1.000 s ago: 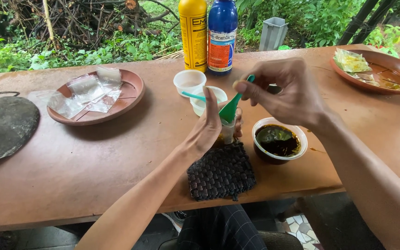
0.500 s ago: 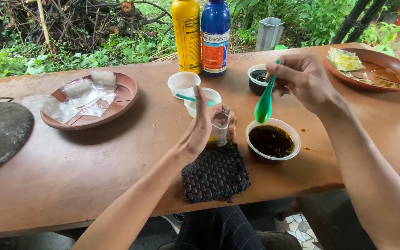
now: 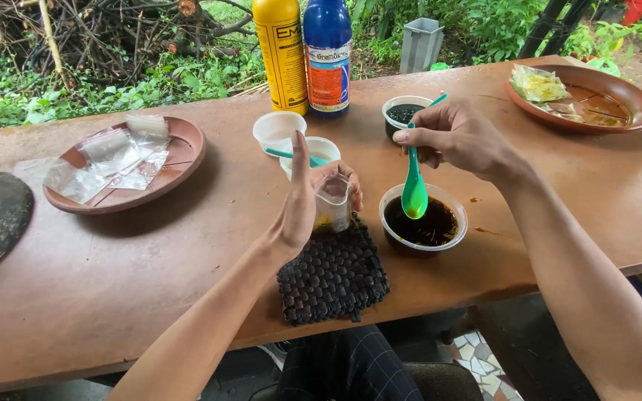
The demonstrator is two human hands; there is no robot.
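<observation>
My left hand grips the small plastic bag open, my right hand pinches the green spoon over the dark-liquid bowl; a tilt could drip sauce onto the woven mat.

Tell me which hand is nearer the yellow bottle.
Left. The left hand holds a small clear bag just below the yellow bottle; the right hand, holding a green spoon, is farther off to its right.

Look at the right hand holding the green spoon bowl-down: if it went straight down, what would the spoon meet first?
Most likely the dark liquid in the bowl. The spoon in the right hand hangs tip-down over it, though the gap is hard to judge.
</observation>
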